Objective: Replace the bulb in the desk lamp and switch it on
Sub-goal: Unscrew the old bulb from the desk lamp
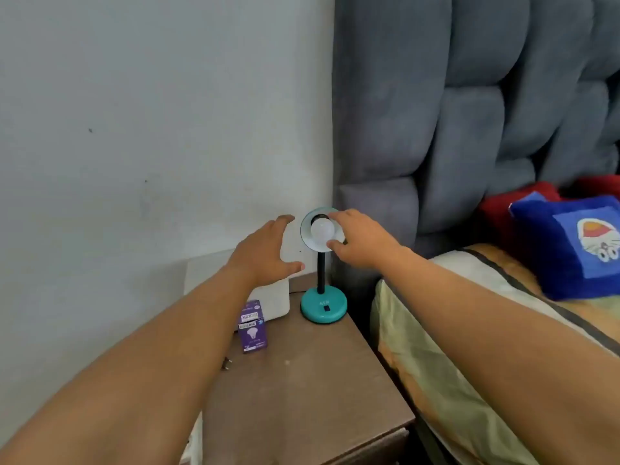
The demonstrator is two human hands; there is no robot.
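A teal desk lamp with a round base point(323, 306) and black neck stands at the back of a brown bedside table point(302, 391). Its shade point(307, 229) faces me with a white bulb point(322, 230) in the socket. My right hand point(360, 241) reaches the shade's right side, with fingers above and thumb below the bulb, touching or nearly touching it. My left hand point(265, 253) hovers open just left of the shade, holding nothing. A purple bulb box point(253, 327) stands on the table left of the lamp base.
A white box-shaped object point(273, 298) sits behind the purple box against the wall. A dark plug point(227, 363) lies near the table's left edge. The bed with a grey padded headboard point(469, 112) and blue cushion point(570, 243) borders the table on the right.
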